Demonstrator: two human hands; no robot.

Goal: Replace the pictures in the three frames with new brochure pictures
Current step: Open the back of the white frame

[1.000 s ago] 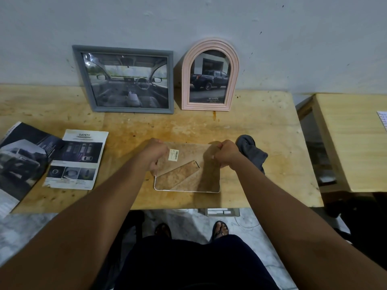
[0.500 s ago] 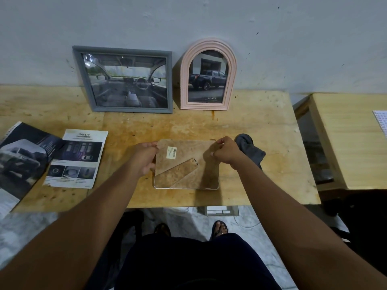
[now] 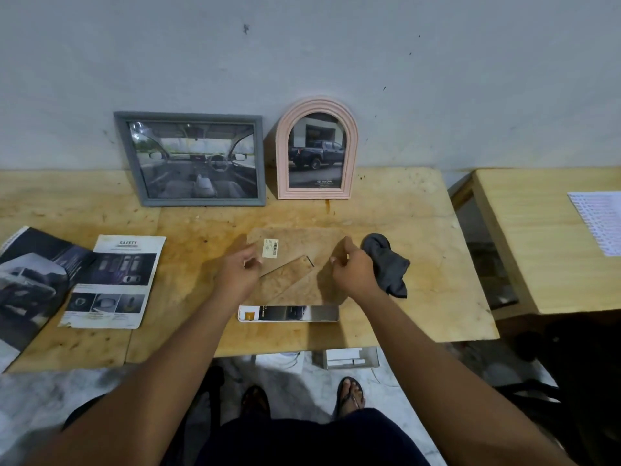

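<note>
The 3rd frame [image 3: 289, 313], a white one, lies face down near the front edge of the table [image 3: 420, 247], probably so that its back can be opened, and the brown backing board [image 3: 299, 240] with its fold-out stand [image 3: 289, 269] and small label [image 3: 270, 247] is held over it by both hands. The left hand [image 3: 240, 275] has its fingers curled and seems to pinch the board's left edge; the right hand [image 3: 353, 270] pinches the right edge, thumb up along it and fingertips tucked under. The board thus spans the gap between the 2 sets of fingers, while the frame sits just nearer the person, below the wrists, with a strip of its picture uncovered. Taking both sides likely keeps the thin board level as it comes away. A grey frame [image 3: 129, 156] and a pink arched frame [image 3: 282, 153], each showing a car picture, lean against the wall, out of the way. 2 brochures [image 3: 114, 280] lie at left within reach, and a grey cloth [image 3: 386, 267] just beside the right hand
</note>
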